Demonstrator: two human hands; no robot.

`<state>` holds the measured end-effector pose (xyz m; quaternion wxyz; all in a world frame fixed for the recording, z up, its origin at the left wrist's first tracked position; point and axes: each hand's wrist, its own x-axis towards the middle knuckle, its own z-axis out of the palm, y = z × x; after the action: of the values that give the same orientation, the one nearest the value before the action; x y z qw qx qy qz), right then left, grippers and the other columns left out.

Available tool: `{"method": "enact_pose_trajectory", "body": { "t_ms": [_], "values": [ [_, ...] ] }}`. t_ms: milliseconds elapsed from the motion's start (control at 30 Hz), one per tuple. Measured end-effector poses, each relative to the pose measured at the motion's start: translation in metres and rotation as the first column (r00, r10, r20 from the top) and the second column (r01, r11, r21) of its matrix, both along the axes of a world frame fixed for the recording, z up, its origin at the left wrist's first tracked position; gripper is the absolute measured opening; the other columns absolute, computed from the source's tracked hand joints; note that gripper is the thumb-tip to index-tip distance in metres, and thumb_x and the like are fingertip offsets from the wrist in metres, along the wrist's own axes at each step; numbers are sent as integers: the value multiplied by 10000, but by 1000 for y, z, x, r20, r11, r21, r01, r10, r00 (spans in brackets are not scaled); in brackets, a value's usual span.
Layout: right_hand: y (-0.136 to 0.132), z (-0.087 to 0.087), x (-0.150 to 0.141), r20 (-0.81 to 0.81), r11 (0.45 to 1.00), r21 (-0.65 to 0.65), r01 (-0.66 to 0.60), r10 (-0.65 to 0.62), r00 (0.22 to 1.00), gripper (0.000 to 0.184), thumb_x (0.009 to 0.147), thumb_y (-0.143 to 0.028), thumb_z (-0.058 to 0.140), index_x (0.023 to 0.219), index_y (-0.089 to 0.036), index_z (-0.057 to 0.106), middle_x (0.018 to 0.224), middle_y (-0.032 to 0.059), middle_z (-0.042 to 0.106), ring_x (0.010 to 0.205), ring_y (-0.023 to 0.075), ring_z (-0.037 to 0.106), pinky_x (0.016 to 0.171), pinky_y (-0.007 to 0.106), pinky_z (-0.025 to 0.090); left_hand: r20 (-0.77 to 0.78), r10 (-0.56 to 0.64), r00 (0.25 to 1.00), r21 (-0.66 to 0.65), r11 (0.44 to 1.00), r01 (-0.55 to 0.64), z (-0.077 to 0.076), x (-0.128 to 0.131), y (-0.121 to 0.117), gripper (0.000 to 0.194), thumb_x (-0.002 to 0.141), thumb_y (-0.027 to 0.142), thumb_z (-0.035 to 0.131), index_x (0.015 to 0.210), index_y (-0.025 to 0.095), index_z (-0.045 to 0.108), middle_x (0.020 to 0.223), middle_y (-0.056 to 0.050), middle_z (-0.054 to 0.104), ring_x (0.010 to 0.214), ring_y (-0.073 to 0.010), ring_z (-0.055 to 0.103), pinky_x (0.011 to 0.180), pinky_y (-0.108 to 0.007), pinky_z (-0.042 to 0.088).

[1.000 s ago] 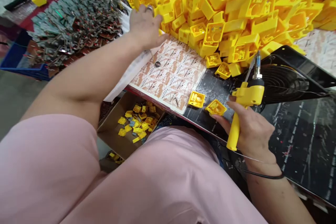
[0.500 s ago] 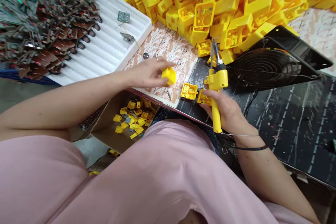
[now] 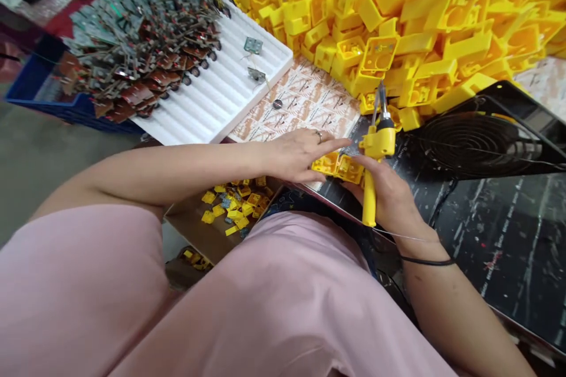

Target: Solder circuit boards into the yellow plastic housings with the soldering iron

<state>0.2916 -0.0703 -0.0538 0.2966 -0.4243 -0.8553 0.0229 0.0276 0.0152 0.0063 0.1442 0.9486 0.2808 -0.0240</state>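
Observation:
My right hand [image 3: 395, 197] grips a yellow soldering gun [image 3: 379, 141], its handle pointing down and its metal tip up toward the pile. The fingers of that hand also reach an open yellow plastic case [image 3: 350, 169] beside the handle. Close on its left is a second yellow plastic case [image 3: 326, 162], open side up. My left hand [image 3: 298, 154] has its thumb and index finger on opposite sides of this second case, partly covering it. Both cases sit at the front edge of the bench.
A big heap of yellow cases [image 3: 354, 6] fills the back. Left stands a white foam tray [image 3: 198, 106] with stacked circuit boards [image 3: 145, 41]. A black fan [image 3: 469, 141] is at right. Under the bench edge, a cardboard box [image 3: 190, 221] contains small yellow pieces.
My left hand has moved right and down with its yellow case, to beside the case at my right hand. The view has shifted; my right hand still holds the soldering gun.

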Motion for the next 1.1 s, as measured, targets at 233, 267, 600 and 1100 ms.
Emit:
{"method": "enact_pose_trajectory", "body": {
  "t_ms": [233, 267, 600, 1100],
  "values": [
    [-21, 17, 10, -45, 989, 104, 105, -101, 994, 641, 948, -244, 822, 1516, -286, 529, 1208, 117, 794, 953, 297, 802, 883, 451, 673, -255, 591, 765, 378, 789, -484, 44, -59, 75, 368, 1000, 166, 559, 1309, 117, 752, 1318, -95, 763, 1316, -322, 536, 1208, -688, 384],
    [-22, 17, 9, -54, 988, 112, 110, -104, 993, 635, 947, -229, 820, 1511, -287, 533, 1204, 112, 798, 945, 294, 808, 847, 431, 676, -253, 612, 749, 391, 773, -500, 47, -69, 83, 358, 1046, 189, 496, 1276, 136, 765, 1213, -64, 783, 1248, -269, 538, 1226, -665, 379],
    [-10, 12, -19, -112, 993, 42, 113, -108, 988, 599, 980, -329, 775, 1516, -314, 506, 1225, 80, 767, 1064, 283, 771, 983, 461, 646, 89, 677, 731, -172, 733, -658, 76, -46, 75, 421, 981, 138, 624, 1377, 117, 763, 923, -66, 810, 707, -109, 596, 808, -364, 574],
    [-5, 16, -32, -54, 998, 30, 48, -47, 997, 466, 1036, -397, 718, 1479, -337, 586, 1034, 16, 789, 983, 250, 780, 1138, 496, 572, -45, 290, 956, 89, 954, -285, -9, -49, -2, 449, 994, 445, 561, 1258, 172, 800, 1266, -145, 768, 1194, -354, 700, 1062, -506, 548]
  ]
}}
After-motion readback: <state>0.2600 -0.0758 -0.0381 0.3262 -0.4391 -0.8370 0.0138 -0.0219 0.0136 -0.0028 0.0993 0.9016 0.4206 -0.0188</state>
